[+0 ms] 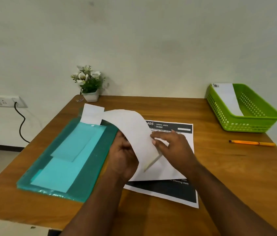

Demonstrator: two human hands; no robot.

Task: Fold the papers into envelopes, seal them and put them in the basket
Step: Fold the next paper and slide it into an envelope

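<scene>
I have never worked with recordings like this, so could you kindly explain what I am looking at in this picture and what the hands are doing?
There is no machine here: a person wears one camera on the head, looking forward and down at a wooden table. The left hand grips a white sheet of paper that curls upward, and the right hand touches its edge with straight fingers, apparently folding it. Under it lies a printed sheet with black bands. To the left is a green plastic folder with pale papers inside. At the far right stands a green basket holding one white envelope, with an orange pen in front of it. A small potted plant stands by the wall.
</scene>
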